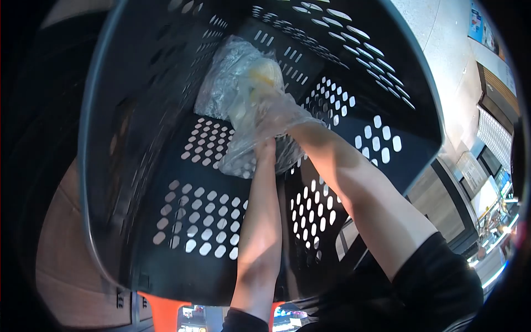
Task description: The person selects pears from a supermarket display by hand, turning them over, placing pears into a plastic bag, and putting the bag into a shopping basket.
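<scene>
Both of my arms reach deep into a black perforated plastic basket (166,276). A crinkled clear plastic bag (227,83) lies in its far part, with a pale yellow item (265,74) showing through the film; its kind is unclear. My right hand (274,113) is covered by the bag's film, close to the yellow item. My left hand (265,145) is at the near, loose side of the bag, its wrist just outside the film. Crumpled plastic and blur hide the fingers of both hands, so their grip does not show.
The basket's tall walls rise around both arms, and its rim (88,110) curves past on the left. Orange supports (163,312) show below its near edge. At the right are a pale wall (442,55) and brightly lit shelves or counters (495,238).
</scene>
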{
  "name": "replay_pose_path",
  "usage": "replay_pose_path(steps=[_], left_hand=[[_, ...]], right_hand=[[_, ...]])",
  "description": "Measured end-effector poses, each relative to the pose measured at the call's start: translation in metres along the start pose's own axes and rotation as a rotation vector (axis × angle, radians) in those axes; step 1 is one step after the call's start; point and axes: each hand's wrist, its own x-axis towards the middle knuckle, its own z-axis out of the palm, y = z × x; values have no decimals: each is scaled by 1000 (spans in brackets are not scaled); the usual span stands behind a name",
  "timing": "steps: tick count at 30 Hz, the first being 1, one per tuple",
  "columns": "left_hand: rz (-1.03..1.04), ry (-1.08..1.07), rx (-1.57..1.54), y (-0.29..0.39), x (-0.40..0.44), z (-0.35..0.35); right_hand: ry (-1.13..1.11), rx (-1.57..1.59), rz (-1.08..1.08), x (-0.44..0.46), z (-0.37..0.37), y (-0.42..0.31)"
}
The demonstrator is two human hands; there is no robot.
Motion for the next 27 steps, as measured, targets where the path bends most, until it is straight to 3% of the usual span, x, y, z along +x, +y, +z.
replay_pose_path(steps=[2,4,5,7,9,10,12,13,15,16,18,27], left_hand=[[349,50,561,-15,12,-1],[527,76,840,-7,19,0],[484,16,972,-3,24,-1],[387,-102,1236,29,29,-6],[276,-226,1490,45,35,-9],[276,-228,1492,20,45,-10],[587,-5,1449,-37,65,-10],[690,72,1429,-46,70,-10],[693,158,1194,-27,65,-17],[696,186,1115,-26,67,-19],[698,43,1241,-25,76,-22],[854,156,1250,-18,69,-32]], right_hand=[[-84,-9,8,4,-5,2],[-135,-32,46,7,4,5],[-148,-58,70,10,10,4],[-37,-229,242,23,94,22],[73,-401,412,27,116,33],[49,-127,192,23,96,38],[26,147,-29,23,60,28],[18,69,-29,23,39,15],[16,-8,-32,26,33,12],[110,-84,-152,25,42,19],[209,-160,-275,32,82,39],[201,-296,-379,29,66,37]])
